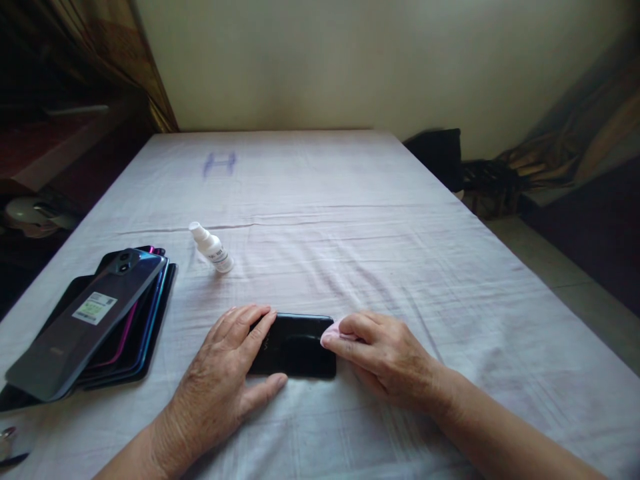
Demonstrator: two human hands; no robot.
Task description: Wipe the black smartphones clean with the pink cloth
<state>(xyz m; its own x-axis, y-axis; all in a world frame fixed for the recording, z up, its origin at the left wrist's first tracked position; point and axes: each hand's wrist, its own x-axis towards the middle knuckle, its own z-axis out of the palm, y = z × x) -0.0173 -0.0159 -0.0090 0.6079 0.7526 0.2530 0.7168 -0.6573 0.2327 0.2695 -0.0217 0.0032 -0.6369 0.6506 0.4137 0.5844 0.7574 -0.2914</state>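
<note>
left hand (225, 363) holds dark phone (305, 350) flat, right hand (387, 353) pinches pink cloth (332, 331), whose hard push could skid the phone.

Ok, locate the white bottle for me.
In the head view, the white bottle is left of centre, beyond the left hand and right of the phone stack.

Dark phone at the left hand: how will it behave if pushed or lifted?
The dark phone is probably slippery: its face looks glossy. It's unlikely to roll or tip, lying flat on the sheet. It should stay stiff when lifted, judging by its slab shape and straight edges.
</note>
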